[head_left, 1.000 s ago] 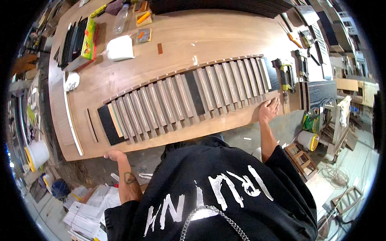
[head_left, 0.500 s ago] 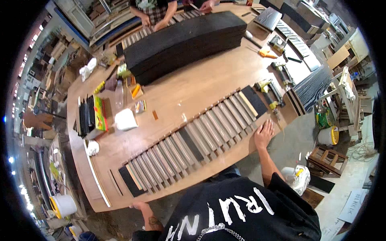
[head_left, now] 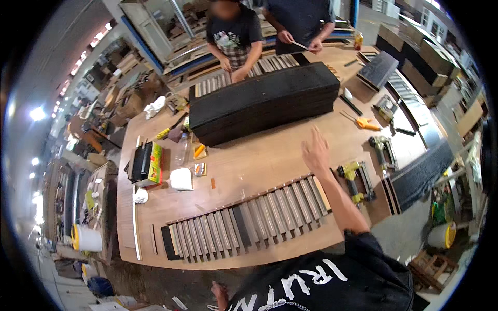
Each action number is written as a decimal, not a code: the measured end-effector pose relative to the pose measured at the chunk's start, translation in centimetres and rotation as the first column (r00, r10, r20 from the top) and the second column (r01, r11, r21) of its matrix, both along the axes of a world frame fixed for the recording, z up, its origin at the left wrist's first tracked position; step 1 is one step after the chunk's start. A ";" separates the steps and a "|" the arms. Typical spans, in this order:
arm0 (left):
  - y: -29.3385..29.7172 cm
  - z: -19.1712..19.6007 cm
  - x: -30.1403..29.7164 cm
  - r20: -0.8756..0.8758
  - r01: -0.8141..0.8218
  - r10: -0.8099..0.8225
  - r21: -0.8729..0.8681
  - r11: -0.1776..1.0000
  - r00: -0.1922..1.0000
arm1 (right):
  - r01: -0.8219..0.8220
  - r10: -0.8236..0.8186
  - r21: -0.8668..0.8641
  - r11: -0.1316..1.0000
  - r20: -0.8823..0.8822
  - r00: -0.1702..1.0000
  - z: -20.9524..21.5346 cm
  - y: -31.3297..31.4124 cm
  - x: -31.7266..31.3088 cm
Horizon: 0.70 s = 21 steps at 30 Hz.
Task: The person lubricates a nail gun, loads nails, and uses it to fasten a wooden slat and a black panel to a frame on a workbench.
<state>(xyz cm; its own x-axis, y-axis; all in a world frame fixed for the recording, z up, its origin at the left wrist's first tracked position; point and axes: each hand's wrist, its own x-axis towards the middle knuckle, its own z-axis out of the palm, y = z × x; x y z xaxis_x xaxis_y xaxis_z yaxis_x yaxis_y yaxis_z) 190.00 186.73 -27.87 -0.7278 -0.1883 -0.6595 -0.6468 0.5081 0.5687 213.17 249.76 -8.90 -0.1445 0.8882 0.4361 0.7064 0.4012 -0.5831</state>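
My right hand [head_left: 315, 150] reaches over the table with fingers stretched out and apart, holding nothing. It hovers or rests just short of a tall stack of black boards [head_left: 264, 106]; contact with the tabletop is unclear. Under my right forearm lies the right end of a row of grey-brown slats [head_left: 270, 215], set side by side along a thin strip, with dark pieces at the middle and left end. Low by my body, off the table's front edge, is my left hand [head_left: 220, 294], small and partly cut off; its fingers are hard to make out.
A yellow-green nail gun [head_left: 357, 181] lies right of my forearm, another nail gun [head_left: 383, 153] beyond it. A box of black strips [head_left: 145, 163], a white block [head_left: 181, 179] and a plastic bottle [head_left: 182, 149] sit left. Two co-workers stand behind the stack, one handling slats [head_left: 212, 83].
My right hand has left the table's front edge and stretched forward toward the black stack. My left hand has drawn back from the edge. The view has tilted up, showing more of the co-workers.
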 end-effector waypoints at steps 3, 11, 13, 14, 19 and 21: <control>-2.8 0.4 4.8 -0.018 0.102 -0.100 0.143 0.984 0.995 | -0.173 0.132 0.196 0.965 0.207 0.969 5.6 7.8 -7.6; -4.7 4.2 15.6 0.078 0.005 -0.014 0.114 0.993 0.997 | -0.379 0.210 0.236 0.895 0.527 0.824 3.5 15.8 -11.2; -5.6 3.7 17.8 0.104 -0.020 0.010 0.099 0.995 0.995 | -0.395 0.169 0.329 0.858 0.546 0.820 2.4 16.1 -10.8; -5.6 3.1 18.4 0.108 -0.025 0.015 0.098 0.995 0.994 | -0.398 0.142 0.375 0.837 0.554 0.820 1.8 16.2 -10.6; -4.5 0.9 20.5 0.114 -0.032 0.016 0.140 0.990 0.993 | -0.414 0.345 0.290 0.863 0.261 0.902 4.3 12.0 -8.6; -4.5 0.9 20.7 0.100 -0.024 0.009 0.151 0.988 0.995 | -0.369 0.379 -0.256 0.893 -0.013 0.925 6.4 7.1 -8.9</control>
<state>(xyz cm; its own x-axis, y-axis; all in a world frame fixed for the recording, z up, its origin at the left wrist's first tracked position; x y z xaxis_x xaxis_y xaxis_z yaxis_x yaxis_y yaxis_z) 210.66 182.19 -27.01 -0.6552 -0.0917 -0.7499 -0.7113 0.4094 0.5714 204.22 256.87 -2.45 -0.4988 0.8442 0.1966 0.5549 0.4852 -0.6757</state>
